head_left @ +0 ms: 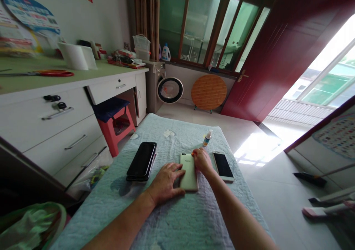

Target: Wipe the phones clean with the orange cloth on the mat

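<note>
A gold phone [188, 176] lies face down on the light blue quilted cloth [172, 220], its camera end away from me. My left hand [166, 181] is beside it with fingers spread, the fingertips and thumb touching its left edge. At the phone's upper right corner my right hand [203, 160] is closed in a pinch. A small orange bit shows at those fingertips; what it belongs to is hidden. To the right rests a white phone [223, 166] with its dark screen up. On the left sits a stack of dark phones [142, 161].
Behind my right hand stands a small spray bottle [206, 138]. A red stool [116, 129] is under the desk [111, 89] at left. Beyond are a washing machine with its round door [170, 90] open and a round wooden tabletop [209, 92].
</note>
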A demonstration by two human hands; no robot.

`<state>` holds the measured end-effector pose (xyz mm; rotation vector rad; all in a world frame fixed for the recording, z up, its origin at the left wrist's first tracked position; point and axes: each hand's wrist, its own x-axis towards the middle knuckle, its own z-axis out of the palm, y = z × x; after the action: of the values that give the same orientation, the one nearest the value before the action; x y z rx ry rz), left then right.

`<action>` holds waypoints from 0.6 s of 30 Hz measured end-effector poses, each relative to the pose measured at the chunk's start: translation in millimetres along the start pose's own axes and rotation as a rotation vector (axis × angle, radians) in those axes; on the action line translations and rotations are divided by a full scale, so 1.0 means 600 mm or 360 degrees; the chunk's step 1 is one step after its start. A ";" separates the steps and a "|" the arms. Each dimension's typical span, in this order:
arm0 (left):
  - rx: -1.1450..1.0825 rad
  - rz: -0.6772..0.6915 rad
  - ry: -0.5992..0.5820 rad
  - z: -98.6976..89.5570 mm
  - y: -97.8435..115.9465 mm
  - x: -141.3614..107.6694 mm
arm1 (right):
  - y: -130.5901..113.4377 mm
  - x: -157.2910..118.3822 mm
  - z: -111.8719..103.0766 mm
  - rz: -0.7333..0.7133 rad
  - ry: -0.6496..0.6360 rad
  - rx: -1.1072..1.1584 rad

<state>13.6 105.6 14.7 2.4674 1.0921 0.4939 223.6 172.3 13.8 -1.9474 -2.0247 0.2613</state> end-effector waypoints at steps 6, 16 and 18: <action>-0.0023 -0.0024 -0.0015 0.000 -0.001 0.001 | -0.012 0.035 -0.004 -0.0103 -0.0219 -0.0124; -0.0028 -0.0040 0.0061 0.009 -0.005 0.001 | -0.085 0.064 0.009 -0.0289 -0.0439 -0.0228; -0.0027 -0.0032 0.0069 0.009 -0.005 0.001 | -0.088 0.064 0.010 -0.0301 -0.0441 -0.0231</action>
<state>14.7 106.9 8.5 2.4392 1.1235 0.5506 171.1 208.0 30.5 -1.8703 -2.4506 0.3648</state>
